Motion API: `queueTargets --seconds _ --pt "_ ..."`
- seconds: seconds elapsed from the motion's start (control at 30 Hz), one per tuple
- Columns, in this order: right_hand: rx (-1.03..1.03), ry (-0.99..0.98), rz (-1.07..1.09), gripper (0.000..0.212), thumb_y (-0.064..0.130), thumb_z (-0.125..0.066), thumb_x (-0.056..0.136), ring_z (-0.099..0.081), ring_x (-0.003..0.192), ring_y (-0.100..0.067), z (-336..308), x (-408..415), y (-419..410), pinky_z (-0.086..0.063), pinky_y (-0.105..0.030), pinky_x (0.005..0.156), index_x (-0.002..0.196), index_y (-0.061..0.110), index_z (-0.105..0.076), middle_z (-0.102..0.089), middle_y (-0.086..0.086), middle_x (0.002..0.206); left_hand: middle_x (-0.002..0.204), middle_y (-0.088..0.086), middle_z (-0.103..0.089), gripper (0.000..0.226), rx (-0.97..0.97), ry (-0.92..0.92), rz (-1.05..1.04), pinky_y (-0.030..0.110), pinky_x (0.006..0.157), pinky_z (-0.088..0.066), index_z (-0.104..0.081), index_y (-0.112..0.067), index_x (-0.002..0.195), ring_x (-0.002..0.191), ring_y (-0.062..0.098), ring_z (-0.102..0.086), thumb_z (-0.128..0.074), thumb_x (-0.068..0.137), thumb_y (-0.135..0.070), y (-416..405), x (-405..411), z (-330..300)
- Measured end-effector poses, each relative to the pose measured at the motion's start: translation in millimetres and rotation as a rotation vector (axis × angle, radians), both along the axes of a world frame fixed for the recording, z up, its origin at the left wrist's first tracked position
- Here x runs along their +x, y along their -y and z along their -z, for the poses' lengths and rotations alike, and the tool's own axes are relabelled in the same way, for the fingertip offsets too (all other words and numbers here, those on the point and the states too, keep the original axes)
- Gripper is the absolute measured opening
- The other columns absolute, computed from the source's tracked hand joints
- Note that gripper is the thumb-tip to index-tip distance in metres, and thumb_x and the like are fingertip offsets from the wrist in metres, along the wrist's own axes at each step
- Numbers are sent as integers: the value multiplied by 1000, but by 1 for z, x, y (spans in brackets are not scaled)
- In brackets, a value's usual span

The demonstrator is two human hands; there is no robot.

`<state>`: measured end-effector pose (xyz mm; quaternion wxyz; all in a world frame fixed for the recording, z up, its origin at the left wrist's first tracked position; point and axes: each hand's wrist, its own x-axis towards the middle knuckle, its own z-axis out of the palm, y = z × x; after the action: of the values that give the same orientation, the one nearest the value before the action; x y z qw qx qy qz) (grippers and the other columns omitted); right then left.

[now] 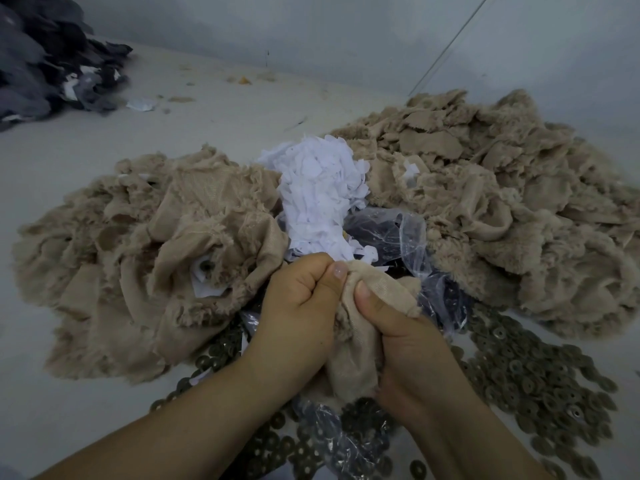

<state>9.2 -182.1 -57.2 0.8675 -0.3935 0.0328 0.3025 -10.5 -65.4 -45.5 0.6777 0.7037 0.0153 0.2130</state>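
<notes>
At lower centre, left hand (pixel 299 301) and right hand (pixel 405 341) both pinch one fabric piece (pixel 381 289); judging by the left pile (pixel 138 254) and right pile (pixel 502 202), the job appears roughly midway.

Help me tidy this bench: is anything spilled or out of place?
Yes. Dark round discs lie scattered loose over the table around a crumpled clear plastic bag, as if spilled. White scraps sit inside the tan fabric pile. The left hand and right hand grip a tan fabric piece.
</notes>
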Motion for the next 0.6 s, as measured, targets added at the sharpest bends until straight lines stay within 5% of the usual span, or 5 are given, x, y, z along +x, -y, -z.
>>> queueTargets --seconds 0.17,0.33,0.6 --pt "-15 -11 -42 34 21 -57 94 -67 111 -34 -1 0 0 -59 -41 84 118 0 -69 -68 -24 120 68 32 -45 43 -33 -6 34 40 51 -39 -47 16 73 60 22 -41 -51 93 -22 -4 0 0" --pt "-27 -34 -28 43 25 -54 94 -65 117 -33 -1 4 1 -58 -39 87 132 4 -59 -63 -21 130 55 9 -39 43 90 13 15 26 47 -33 -40 6 63 52 14 -35 -52 98 -16 -4 1 0" --pt "20 72 -41 53 29 -66 90 -59 123 -37 -1 1 -6 -45 -50 107 133 0 -57 -61 -25 130 60 9 -43 43 -49 -81 -62 29 51 -36 -44 10 71 57 17 -37 -53 100 -20 -13 11 6"
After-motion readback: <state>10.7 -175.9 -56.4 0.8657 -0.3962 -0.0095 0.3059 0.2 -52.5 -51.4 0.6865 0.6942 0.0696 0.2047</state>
